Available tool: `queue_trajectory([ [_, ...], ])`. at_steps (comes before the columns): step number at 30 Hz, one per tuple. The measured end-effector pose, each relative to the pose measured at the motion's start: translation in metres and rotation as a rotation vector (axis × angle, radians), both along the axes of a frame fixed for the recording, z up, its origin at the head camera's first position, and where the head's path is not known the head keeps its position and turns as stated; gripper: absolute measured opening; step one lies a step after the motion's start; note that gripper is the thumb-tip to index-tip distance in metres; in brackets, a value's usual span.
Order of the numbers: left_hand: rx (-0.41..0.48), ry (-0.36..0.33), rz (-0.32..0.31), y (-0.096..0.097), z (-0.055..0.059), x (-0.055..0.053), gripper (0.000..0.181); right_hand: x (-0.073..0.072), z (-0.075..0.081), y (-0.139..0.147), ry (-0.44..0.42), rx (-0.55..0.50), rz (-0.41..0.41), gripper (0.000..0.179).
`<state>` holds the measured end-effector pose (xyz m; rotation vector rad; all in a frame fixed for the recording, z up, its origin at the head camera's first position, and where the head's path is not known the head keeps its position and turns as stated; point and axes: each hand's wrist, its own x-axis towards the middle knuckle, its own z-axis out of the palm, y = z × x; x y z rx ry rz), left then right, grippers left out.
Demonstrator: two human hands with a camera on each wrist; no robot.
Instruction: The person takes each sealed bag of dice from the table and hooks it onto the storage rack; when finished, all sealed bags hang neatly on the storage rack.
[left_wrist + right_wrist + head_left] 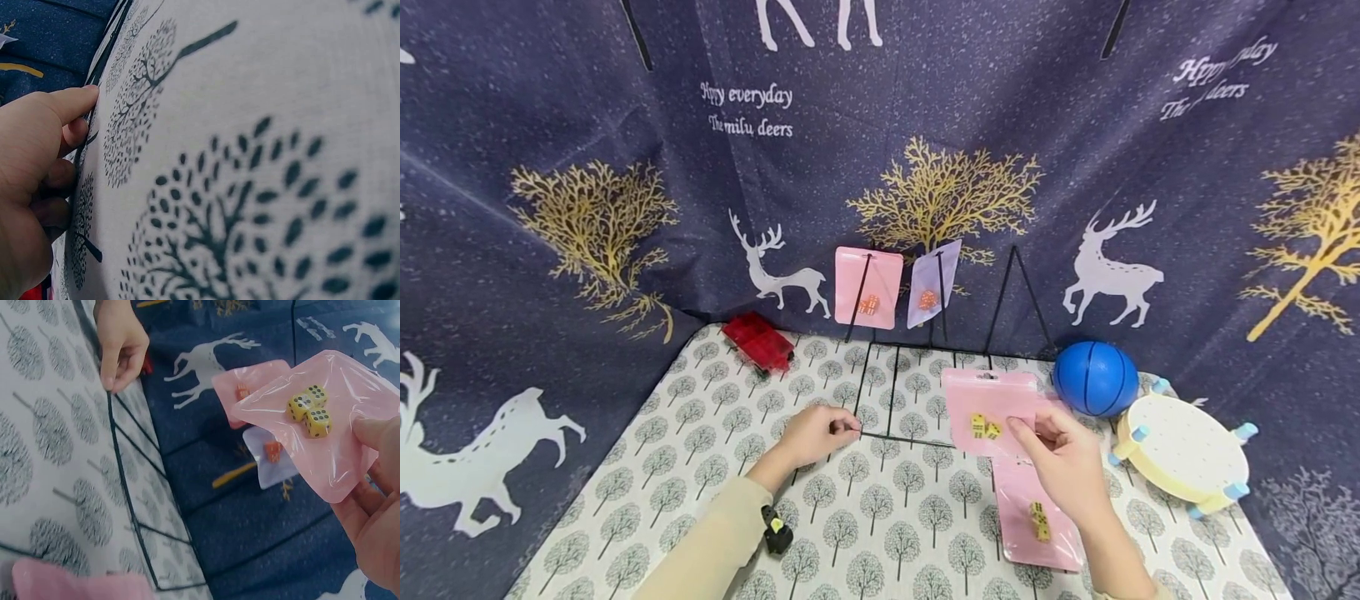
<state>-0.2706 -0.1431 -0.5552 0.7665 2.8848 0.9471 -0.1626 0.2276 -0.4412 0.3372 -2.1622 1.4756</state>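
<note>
Sleeve of the left arm is closest, black device at its wrist. Left hand pinches the front left corner of the wire rack on the table. Right hand holds a pink bag by one side, yellow dice inside, raised off the table. Second pink bag lies below it. Rack prongs carry a third pink bag and a purple bag, orange dice in each. Blue ball beside cream stool, right.
</note>
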Motion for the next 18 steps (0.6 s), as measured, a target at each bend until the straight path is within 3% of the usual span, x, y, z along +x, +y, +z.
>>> queue_trajectory([
  [8,-0.008,-0.013,0.011,0.0,0.001,0.001,0.01,-0.012,0.013,-0.02,0.047,-0.098,0.146,0.013],
  [18,-0.001,-0.023,0.011,-0.001,-0.001,-0.001,0.011,-0.029,0.015,-0.036,-0.021,-0.133,0.148,0.009],
])
